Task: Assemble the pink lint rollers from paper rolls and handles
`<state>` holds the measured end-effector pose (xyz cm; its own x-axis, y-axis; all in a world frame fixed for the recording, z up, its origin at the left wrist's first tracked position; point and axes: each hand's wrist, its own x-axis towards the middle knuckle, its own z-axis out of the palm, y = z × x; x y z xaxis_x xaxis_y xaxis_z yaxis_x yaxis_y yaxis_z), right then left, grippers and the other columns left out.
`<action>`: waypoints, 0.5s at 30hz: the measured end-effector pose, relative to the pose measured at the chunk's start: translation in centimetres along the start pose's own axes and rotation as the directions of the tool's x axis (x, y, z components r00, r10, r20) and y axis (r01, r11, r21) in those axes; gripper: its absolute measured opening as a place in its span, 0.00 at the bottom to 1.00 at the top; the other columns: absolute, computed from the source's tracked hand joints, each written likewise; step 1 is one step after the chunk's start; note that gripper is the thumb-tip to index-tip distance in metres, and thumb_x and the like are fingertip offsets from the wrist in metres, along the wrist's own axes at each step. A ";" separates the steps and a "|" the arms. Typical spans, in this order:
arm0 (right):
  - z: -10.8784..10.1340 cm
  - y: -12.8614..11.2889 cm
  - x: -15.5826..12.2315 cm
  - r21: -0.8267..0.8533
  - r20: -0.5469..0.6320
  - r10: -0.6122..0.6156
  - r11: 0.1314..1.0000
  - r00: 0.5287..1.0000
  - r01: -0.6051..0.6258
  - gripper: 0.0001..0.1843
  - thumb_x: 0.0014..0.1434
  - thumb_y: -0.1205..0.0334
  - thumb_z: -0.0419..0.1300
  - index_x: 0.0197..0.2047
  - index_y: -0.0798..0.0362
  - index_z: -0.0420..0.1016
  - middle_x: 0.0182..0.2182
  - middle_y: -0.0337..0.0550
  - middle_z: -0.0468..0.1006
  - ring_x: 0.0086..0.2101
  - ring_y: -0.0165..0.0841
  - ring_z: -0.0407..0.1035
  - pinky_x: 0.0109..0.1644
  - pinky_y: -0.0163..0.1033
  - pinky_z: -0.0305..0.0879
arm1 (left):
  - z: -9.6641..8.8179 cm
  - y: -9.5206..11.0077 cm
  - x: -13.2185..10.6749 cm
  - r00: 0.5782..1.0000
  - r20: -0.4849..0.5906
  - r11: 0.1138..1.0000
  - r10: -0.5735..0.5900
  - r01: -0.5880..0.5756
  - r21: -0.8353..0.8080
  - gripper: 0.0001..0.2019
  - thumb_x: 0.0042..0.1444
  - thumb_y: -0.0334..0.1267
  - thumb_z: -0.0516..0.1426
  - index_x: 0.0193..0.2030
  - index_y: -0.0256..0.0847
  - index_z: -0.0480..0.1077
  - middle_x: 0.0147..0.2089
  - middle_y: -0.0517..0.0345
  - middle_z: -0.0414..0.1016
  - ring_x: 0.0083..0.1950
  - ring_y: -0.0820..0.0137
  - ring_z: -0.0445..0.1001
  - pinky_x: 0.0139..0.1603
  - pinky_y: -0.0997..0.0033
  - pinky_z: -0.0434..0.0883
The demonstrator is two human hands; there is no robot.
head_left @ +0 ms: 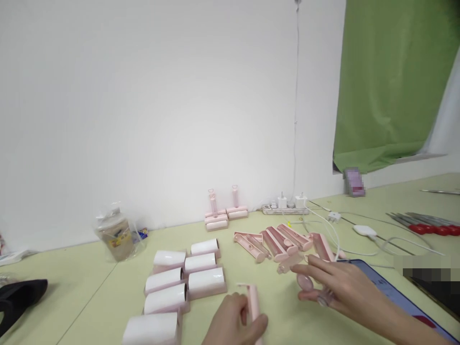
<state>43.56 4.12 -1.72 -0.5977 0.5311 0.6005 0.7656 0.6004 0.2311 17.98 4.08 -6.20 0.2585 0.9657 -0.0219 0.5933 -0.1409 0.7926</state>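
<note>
My left hand [237, 318] is closed around a pink plastic lint roller holder [253, 302], which stands nearly upright with a thin arm jutting left at its top. My right hand [338, 285] reaches in from the right, thumb and fingers around a translucent pink handle piece [304, 282]; its far end lies partly inside the hand. Just beyond the fingers, another clear pink handle [290, 263] lies near several loose pink holders [275, 243]. Left of my left hand, several white lint rolls [206, 281] lie in two rough columns, pink plastic showing beneath them.
Two or more lint rollers with upright handles [214, 211] stand by the wall. A bagged container [118, 235] sits at left. A power strip [285, 209], white cables, a phone-like screen [384, 287] and red-handled tools [431, 229] occupy the right. A black object [25, 297] lies far left.
</note>
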 end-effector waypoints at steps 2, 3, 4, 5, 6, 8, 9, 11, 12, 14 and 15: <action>-0.1 -0.5 0.0 0.003 -0.037 -0.002 1.000 0.999 0.002 0.12 0.60 0.60 0.50 0.48 0.49 0.63 0.31 0.40 0.74 0.29 0.30 0.70 0.27 0.31 0.56 | 2.5 1.6 3.4 0.998 0.014 0.996 0.056 -0.057 0.065 0.16 0.46 0.51 0.53 0.20 0.42 0.57 0.19 0.64 0.53 0.25 0.68 0.60 0.34 0.65 0.59; -0.1 -0.9 -0.1 -0.001 -0.052 -0.017 1.000 0.999 0.017 0.13 0.60 0.63 0.49 0.49 0.50 0.63 0.31 0.40 0.74 0.28 0.29 0.70 0.27 0.31 0.56 | 3.6 2.4 4.9 0.998 0.008 0.996 0.066 -0.066 0.066 0.17 0.46 0.50 0.52 0.18 0.43 0.54 0.18 0.66 0.49 0.25 0.65 0.61 0.35 0.62 0.59; -0.2 -1.2 -0.3 -0.010 -0.063 -0.044 0.999 0.997 0.043 0.15 0.59 0.67 0.48 0.50 0.50 0.63 0.29 0.40 0.74 0.27 0.28 0.69 0.27 0.31 0.55 | 4.5 3.0 6.2 0.997 0.004 0.995 0.073 -0.074 0.062 0.18 0.46 0.49 0.52 0.16 0.44 0.51 0.17 0.67 0.45 0.27 0.63 0.63 0.37 0.60 0.58; -0.3 -1.5 -0.5 -0.024 -0.073 -0.078 0.997 0.994 0.077 0.17 0.59 0.70 0.47 0.51 0.51 0.62 0.28 0.39 0.73 0.25 0.27 0.67 0.26 0.31 0.54 | 5.1 3.6 7.2 0.997 0.002 0.995 0.079 -0.079 0.054 0.19 0.45 0.48 0.53 0.15 0.44 0.48 0.17 0.68 0.42 0.29 0.60 0.64 0.39 0.58 0.57; -0.5 -1.7 -0.6 -0.044 -0.080 -0.114 0.993 0.990 0.111 0.19 0.58 0.72 0.45 0.52 0.52 0.62 0.27 0.39 0.73 0.23 0.26 0.66 0.25 0.31 0.53 | 5.4 4.1 8.0 0.997 0.004 0.996 0.083 -0.083 0.043 0.20 0.44 0.47 0.54 0.14 0.45 0.46 0.17 0.68 0.41 0.31 0.58 0.65 0.41 0.57 0.56; -1.2 -2.0 -0.9 -0.084 -0.088 -0.180 0.981 0.980 0.173 0.20 0.58 0.73 0.44 0.52 0.53 0.63 0.27 0.39 0.74 0.21 0.26 0.64 0.24 0.32 0.52 | 5.2 4.7 8.5 0.996 0.009 0.996 0.090 -0.090 0.014 0.22 0.44 0.49 0.53 0.13 0.45 0.45 0.16 0.67 0.42 0.34 0.56 0.65 0.43 0.57 0.55; -1.5 -2.1 -1.0 -0.093 -0.090 -0.207 0.976 0.974 0.199 0.19 0.59 0.72 0.44 0.51 0.53 0.64 0.27 0.39 0.74 0.21 0.26 0.63 0.24 0.32 0.52 | 4.9 4.9 8.3 0.995 0.014 0.995 0.098 -0.098 0.008 0.22 0.46 0.52 0.51 0.13 0.45 0.46 0.16 0.65 0.45 0.34 0.56 0.66 0.43 0.58 0.56; -2.1 -2.6 -1.0 -0.075 -0.098 -0.259 0.965 0.961 0.252 0.18 0.61 0.71 0.41 0.49 0.55 0.65 0.25 0.40 0.74 0.19 0.26 0.62 0.23 0.33 0.51 | 4.1 5.3 7.2 0.990 0.115 0.991 0.087 -0.074 -0.113 0.24 0.51 0.58 0.42 0.14 0.44 0.53 0.16 0.61 0.53 0.31 0.60 0.66 0.40 0.61 0.59; -2.2 -2.9 -0.9 -0.056 -0.100 -0.279 0.960 0.955 0.274 0.19 0.62 0.71 0.39 0.49 0.56 0.66 0.25 0.40 0.74 0.18 0.27 0.61 0.22 0.33 0.50 | 3.7 5.4 6.3 0.975 0.209 0.967 0.074 -0.019 -0.255 0.27 0.51 0.61 0.37 0.17 0.42 0.58 0.18 0.58 0.58 0.29 0.62 0.67 0.37 0.63 0.60; -1.9 -3.8 -0.5 -0.016 -0.088 -0.306 0.952 0.948 0.306 0.19 0.62 0.70 0.38 0.48 0.58 0.66 0.25 0.42 0.74 0.20 0.28 0.63 0.22 0.34 0.50 | 3.2 5.6 4.3 0.913 0.397 0.758 0.093 0.194 -0.623 0.33 0.48 0.66 0.36 0.27 0.37 0.65 0.23 0.55 0.66 0.28 0.66 0.67 0.34 0.67 0.62; -1.6 -4.3 -0.2 0.000 -0.074 -0.317 0.948 0.946 0.317 0.18 0.62 0.70 0.40 0.48 0.57 0.66 0.26 0.42 0.74 0.21 0.28 0.64 0.22 0.33 0.50 | 3.0 5.7 3.3 0.898 0.424 0.596 0.118 0.278 -0.754 0.31 0.47 0.66 0.42 0.31 0.36 0.65 0.25 0.54 0.68 0.27 0.67 0.68 0.32 0.68 0.62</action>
<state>40.78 0.47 -1.56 -0.7901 0.2681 0.5512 0.5363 0.7377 0.4101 24.51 5.76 -3.60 0.6255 0.7581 -0.1844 -0.1495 0.3484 0.9254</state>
